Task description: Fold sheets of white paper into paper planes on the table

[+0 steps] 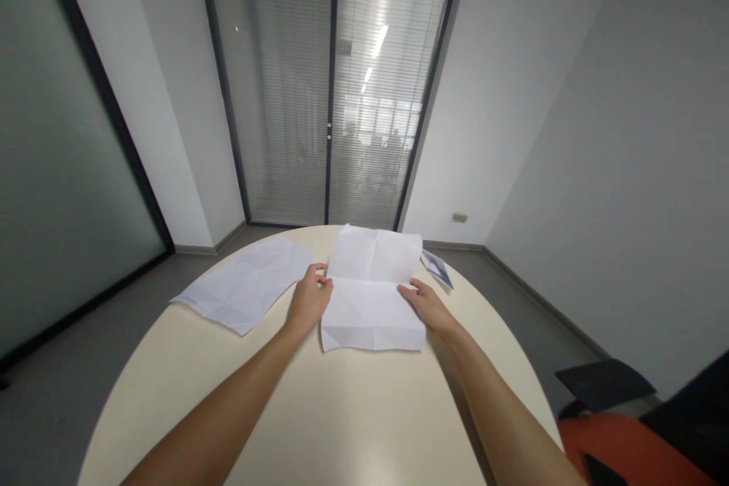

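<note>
A white sheet of paper [371,307] with fold creases lies in front of me, its far half tilting up a little from a crosswise crease. My left hand [310,296] pinches its left edge near that crease. At the right edge, my right hand [427,304] has its thumb on top of the sheet, and the other fingers are partly hidden. Both hands appear closed on the paper.
Another creased white sheet [244,281] rests at the left of the round cream table [342,425]. A small folded paper [438,269] with a dark patch lies at the right. An orange and black chair [632,440] stands at the lower right.
</note>
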### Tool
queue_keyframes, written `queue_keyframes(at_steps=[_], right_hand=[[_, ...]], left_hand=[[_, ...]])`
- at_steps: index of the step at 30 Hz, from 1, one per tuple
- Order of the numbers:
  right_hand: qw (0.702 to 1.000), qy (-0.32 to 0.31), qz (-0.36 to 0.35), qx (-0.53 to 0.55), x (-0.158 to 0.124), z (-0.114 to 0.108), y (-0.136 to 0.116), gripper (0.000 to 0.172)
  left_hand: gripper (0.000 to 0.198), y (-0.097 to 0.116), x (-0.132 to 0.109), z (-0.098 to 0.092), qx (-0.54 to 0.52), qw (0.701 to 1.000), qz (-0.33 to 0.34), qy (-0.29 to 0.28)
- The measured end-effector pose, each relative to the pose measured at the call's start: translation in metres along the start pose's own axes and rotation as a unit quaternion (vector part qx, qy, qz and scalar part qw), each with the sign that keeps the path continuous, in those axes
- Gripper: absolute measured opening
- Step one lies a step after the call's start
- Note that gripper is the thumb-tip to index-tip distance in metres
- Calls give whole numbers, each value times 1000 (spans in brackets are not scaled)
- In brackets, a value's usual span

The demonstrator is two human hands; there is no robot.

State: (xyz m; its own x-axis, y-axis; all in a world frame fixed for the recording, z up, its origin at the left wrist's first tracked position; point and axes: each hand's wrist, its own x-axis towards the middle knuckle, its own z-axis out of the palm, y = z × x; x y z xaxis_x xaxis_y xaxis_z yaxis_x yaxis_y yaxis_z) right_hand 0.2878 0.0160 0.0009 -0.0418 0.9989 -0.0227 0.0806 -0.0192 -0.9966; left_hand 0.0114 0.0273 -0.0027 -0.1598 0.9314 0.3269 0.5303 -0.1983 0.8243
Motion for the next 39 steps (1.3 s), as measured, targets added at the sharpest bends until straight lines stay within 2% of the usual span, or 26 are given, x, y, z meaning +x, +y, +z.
queue_keyframes(at_steps=[3,5,7,9,12,14,16,18,21,24,29,31,33,34,36,39], right_hand=[[999,-7,31,-7,1,4,3,44],[998,-40,33,-33,1,5,5,48],[994,-58,33,-88,0,6,6,48],[980,-31,20,-194,-1,8,6,45],[917,77,-26,-391,-4,13,1,42],[875,121,-80,-461,-7,20,-5,41],[869,83,-159,-461,-10,32,-9,42],[869,1,-224,-441,-13,44,-7,49],[847,-110,-222,-471,-14,57,4,59],[834,-137,-152,-512,-12,55,16,62],[819,-39,-59,-569,-6,33,19,63],[807,5,-52,-588,-6,27,16,60],[804,14,-80,-589,-8,27,12,56],[808,-2,-104,-580,-9,28,10,55],[821,-71,-150,-546,-13,33,7,57],[827,-164,-154,-514,-17,39,6,62]], left_hand=[[43,-3,-5,0,116,990,82,16],[48,-3,-9,0,159,974,162,-4],[50,-3,-14,2,181,958,215,-60],[53,-6,-20,3,198,944,230,-130],[61,-11,-28,5,230,924,207,-225],[66,-13,-33,5,250,913,188,-263],[68,-13,-37,4,255,902,196,-288],[70,-12,-40,4,246,890,229,-309],[69,-8,-44,2,233,873,273,-330],[68,-5,-45,0,234,866,284,-338],[68,-2,-43,-3,237,866,271,-346],[70,-4,-41,-2,239,871,260,-342],[69,-7,-38,-1,243,882,244,-322],[67,-9,-35,-1,244,890,238,-305],[58,-12,-30,0,239,905,234,-261],[42,-15,-24,1,223,922,238,-209]])
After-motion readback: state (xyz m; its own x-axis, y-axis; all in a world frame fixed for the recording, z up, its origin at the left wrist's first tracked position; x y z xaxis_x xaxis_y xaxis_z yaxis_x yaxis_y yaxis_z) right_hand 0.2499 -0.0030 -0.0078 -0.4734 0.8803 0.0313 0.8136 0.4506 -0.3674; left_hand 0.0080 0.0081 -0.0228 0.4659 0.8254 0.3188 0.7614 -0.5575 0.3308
